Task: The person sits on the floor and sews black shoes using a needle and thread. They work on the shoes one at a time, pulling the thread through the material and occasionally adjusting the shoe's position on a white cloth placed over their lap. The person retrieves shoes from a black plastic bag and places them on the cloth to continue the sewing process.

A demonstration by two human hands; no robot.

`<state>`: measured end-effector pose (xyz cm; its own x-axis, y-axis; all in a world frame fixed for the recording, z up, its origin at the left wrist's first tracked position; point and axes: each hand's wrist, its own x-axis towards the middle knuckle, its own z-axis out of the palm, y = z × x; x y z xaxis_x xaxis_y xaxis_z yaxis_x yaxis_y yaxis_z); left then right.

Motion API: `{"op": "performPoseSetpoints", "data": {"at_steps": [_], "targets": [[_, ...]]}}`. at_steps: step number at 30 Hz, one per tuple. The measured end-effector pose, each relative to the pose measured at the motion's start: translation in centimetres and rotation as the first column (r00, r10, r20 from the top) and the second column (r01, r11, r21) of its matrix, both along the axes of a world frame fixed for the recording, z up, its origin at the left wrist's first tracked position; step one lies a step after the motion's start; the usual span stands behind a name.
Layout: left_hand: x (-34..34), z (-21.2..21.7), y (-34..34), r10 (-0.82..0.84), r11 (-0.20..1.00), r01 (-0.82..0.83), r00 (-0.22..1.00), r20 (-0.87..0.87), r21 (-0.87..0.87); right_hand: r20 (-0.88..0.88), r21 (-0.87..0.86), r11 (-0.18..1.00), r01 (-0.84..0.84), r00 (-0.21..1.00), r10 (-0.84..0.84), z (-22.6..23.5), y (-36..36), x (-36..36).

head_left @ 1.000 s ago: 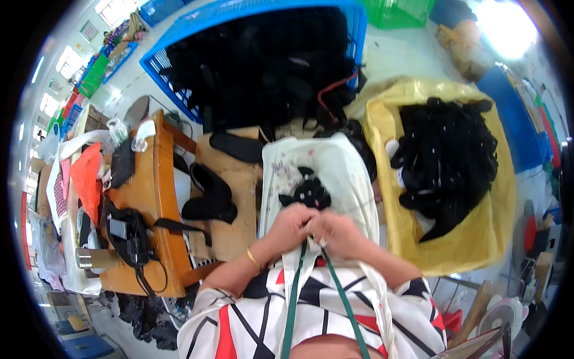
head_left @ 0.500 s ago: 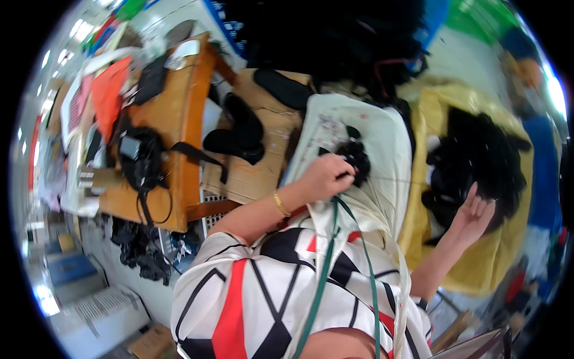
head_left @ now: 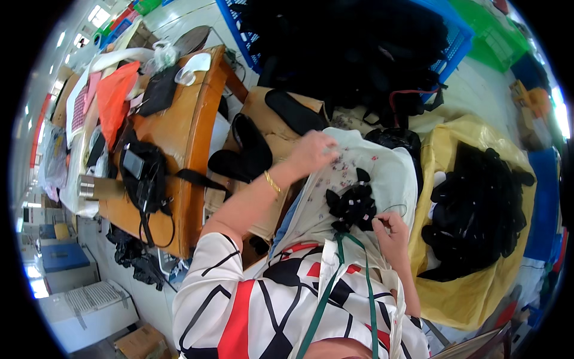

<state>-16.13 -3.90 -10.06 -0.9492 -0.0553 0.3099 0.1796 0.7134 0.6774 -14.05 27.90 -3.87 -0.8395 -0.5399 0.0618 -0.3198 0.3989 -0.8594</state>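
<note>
Black scraps sit in a small heap on a white cloth with tiny flowers. Half a second ago the left hand was at the heap and the right hand was over the yellow bag. Now the left hand is at the cloth's far left edge, and the right is beside the heap, so the right seems to have taken over there. Left fingers are bent and blurry; right thumb and finger are close together. I cannot tell if either holds anything. Left stands a wooden table; far off, a blue basket.
</note>
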Motion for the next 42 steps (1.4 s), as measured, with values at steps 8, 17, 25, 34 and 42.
{"op": "performPoseSetpoints", "data": {"at_steps": [8,17,25,34,42], "targets": [[-11.5,-8.0,-11.4,0.146,0.706,0.056,0.964,0.223,-0.706,0.099,-0.006,1.000,0.010,0.995,-0.009,-0.9,-0.6,-1.5],[-12.3,-2.9,-10.6,0.270,0.634,0.262,0.807,0.525,-0.728,0.146,-0.073,0.995,0.061,0.988,-0.050,0.6,1.2,-1.1],[0.3,7.7,-3.0,0.149,0.852,0.023,0.946,0.286,-0.522,0.114,-0.202,0.975,0.096,0.991,-0.074,0.8,3.0,0.2],[15.5,-0.3,6.4,0.075,0.993,-0.108,0.893,0.445,0.050,0.427,-0.401,0.879,0.259,0.902,-0.071,-0.7,4.8,1.3],[14.4,0.5,9.4,-0.172,-0.214,-0.599,0.801,0.574,0.772,0.423,-0.403,0.878,0.258,0.903,-0.071,-0.2,4.5,1.0]]}}
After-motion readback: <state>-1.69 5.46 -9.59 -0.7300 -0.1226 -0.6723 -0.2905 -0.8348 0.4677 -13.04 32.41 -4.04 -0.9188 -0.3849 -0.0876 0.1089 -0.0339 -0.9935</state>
